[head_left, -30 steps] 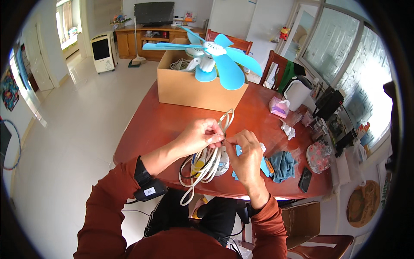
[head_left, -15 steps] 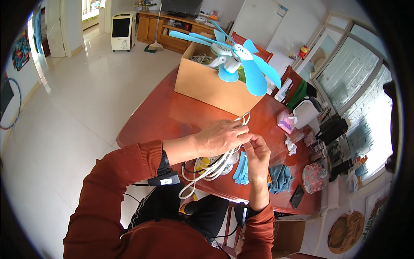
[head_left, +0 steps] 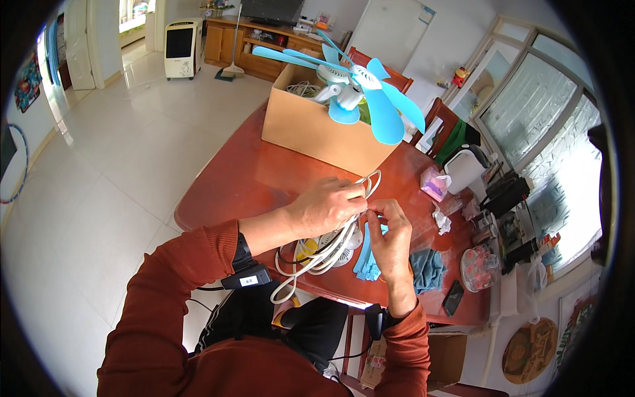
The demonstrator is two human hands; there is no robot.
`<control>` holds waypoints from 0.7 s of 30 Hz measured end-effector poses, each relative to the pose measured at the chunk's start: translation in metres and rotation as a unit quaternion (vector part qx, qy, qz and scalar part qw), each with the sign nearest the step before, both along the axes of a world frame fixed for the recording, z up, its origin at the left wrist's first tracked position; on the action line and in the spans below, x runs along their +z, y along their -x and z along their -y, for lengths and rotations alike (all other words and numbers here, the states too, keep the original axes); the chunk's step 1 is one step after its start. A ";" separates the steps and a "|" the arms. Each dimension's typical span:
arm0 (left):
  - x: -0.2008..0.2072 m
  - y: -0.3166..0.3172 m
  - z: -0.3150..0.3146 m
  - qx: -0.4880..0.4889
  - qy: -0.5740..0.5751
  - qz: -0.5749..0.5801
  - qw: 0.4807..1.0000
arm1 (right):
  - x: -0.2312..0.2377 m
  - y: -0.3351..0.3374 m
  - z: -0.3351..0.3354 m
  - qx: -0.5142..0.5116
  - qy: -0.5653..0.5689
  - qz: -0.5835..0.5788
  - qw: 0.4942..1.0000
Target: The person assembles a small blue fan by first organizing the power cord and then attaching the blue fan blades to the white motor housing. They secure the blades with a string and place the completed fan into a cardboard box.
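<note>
A bundle of white cable (head_left: 333, 254) in long loops hangs over the near edge of the red-brown table, gripped near its top by my left hand (head_left: 331, 206). My right hand (head_left: 391, 239) is beside it, thumb and finger pinched together against the left fingertips. Whatever the right fingers pinch is too small to make out. Partly hidden behind the loops is a small white fan-like part (head_left: 348, 251), with something yellow next to it. Light blue strips (head_left: 366, 259) lie under my right hand. Beyond both hands, a blue-bladed fan (head_left: 367, 79) rests on an open cardboard box (head_left: 317, 135).
A grey-blue cloth (head_left: 428, 270) and a black phone (head_left: 454, 298) lie to the right. Farther along stand a pink tissue box (head_left: 434, 184), crumpled tissue (head_left: 442, 221) and a glass tray (head_left: 477, 271). Another cardboard box (head_left: 446, 357) is below the table edge.
The right wrist has turned slightly, and its fingers now pinch close against the left fingertips. The left hand keeps its grip on the cable. The whole view has shifted a little.
</note>
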State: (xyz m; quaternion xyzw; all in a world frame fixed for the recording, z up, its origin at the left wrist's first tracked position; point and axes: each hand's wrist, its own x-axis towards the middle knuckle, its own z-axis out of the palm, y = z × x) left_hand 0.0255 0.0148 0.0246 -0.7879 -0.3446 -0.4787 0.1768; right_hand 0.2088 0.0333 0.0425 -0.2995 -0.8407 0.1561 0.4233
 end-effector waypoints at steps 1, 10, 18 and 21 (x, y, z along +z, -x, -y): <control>0.000 0.001 0.000 -0.004 0.011 0.003 1.000 | 0.001 0.002 0.000 -0.003 -0.048 0.020 0.999; -0.012 0.015 0.023 -0.008 0.187 0.143 0.972 | -0.004 -0.012 -0.005 -0.085 -0.233 0.231 0.941; -0.005 0.008 0.006 -0.209 0.331 0.252 0.885 | -0.004 -0.011 -0.008 -0.078 -0.198 0.188 0.959; -0.012 0.008 0.003 -0.305 0.441 0.322 0.780 | -0.004 -0.014 -0.007 -0.090 -0.200 0.233 0.947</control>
